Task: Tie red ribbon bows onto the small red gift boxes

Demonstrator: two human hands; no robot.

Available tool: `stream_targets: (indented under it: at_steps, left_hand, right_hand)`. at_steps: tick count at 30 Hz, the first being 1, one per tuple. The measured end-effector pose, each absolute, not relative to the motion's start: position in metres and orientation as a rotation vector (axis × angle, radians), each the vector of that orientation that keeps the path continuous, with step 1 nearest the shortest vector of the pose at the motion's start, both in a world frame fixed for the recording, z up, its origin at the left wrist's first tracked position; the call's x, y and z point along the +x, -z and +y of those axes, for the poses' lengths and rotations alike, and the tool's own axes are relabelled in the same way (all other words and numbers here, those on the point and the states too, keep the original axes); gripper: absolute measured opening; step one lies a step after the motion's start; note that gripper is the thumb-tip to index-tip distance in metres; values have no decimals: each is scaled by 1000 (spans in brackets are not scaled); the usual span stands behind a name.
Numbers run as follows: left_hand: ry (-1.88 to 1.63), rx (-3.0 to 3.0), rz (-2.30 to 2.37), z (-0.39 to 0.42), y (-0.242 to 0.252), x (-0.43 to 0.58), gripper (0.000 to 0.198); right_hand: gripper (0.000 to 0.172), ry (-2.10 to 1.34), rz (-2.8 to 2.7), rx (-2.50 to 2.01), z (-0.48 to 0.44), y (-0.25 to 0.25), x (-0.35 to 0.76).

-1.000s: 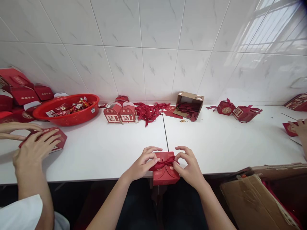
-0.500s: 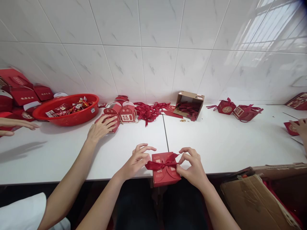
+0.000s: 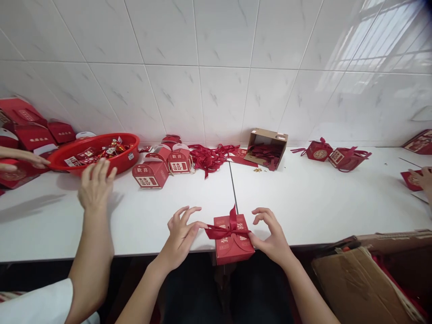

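A red gift box [image 3: 232, 254] with pale lettering sits at the table's front edge, a dark red ribbon [image 3: 222, 232] tied in a bow across its top. My left hand [image 3: 180, 236] pinches the bow's left end between thumb and index finger, the other fingers raised. At the box's right side, my right hand [image 3: 272, 236] has its thumb against the ribbon by the bow's right part, its other fingers lifted and curved. One ribbon end stands up from the knot.
Another person's hand [image 3: 96, 184] hovers near a red basin [image 3: 91, 168] of wrapped sweets. Behind are red boxes [image 3: 150, 174], loose ribbons [image 3: 209, 157] and an open carton [image 3: 283, 148]. Two ribboned boxes [image 3: 347, 158] stand right; a large cardboard box [image 3: 357, 283] is at front right.
My left hand has shifted left, holding the ribbon end. A ribbon tail now points upward. The other person's hand has left the small red box and moved left towards the basin.
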State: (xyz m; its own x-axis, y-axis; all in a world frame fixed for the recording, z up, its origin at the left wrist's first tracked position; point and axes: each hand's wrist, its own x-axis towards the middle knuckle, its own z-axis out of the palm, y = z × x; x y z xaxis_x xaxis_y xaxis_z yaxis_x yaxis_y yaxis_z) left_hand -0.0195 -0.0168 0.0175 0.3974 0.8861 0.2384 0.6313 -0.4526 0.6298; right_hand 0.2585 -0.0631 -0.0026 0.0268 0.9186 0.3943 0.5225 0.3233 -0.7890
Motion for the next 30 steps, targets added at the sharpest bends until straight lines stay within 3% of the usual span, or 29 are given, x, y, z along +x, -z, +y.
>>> stream_targets:
  at_steps: [1, 4, 6, 9, 11, 14, 17, 24, 30]
  left_hand:
    - [-779, 2104, 1242, -17, -14, -22, 40]
    - [-836, 1736, 1032, -18, -5, -22, 49]
    - [-918, 1520, 905, -19, -1, -18, 48]
    - [-1048, 1304, 878, -18, 6, -14, 45]
    - [-1079, 1264, 992, -16, 12, -14, 42]
    - [-1101, 1260, 1183, -13, 20, -17, 42]
    - [-1124, 1238, 1262, -11, 24, -19, 46]
    - [-1035, 1340, 1386, 2, 28, -15, 41]
    - [-707, 1766, 1714, 80, 31, -1, 36]
  right_hand:
    - [36, -649, -1640, -1243, -62, 8, 261]
    - [104, -988, -1708, -1042, -62, 24, 260]
    - [119, -1098, -1728, -1032, -65, 30, 256]
    - [105, -1063, -1673, -1121, -67, 35, 261]
    - [102, -809, -1510, -1326, -64, 39, 276]
    - [115, -206, -1020, -1835, -57, 52, 306]
    - [121, 83, -846, -2120, -54, 68, 324]
    - [60, 151, -1271, -2364, -54, 89, 323]
    - [51, 216, -1256, -2433, -53, 90, 322]
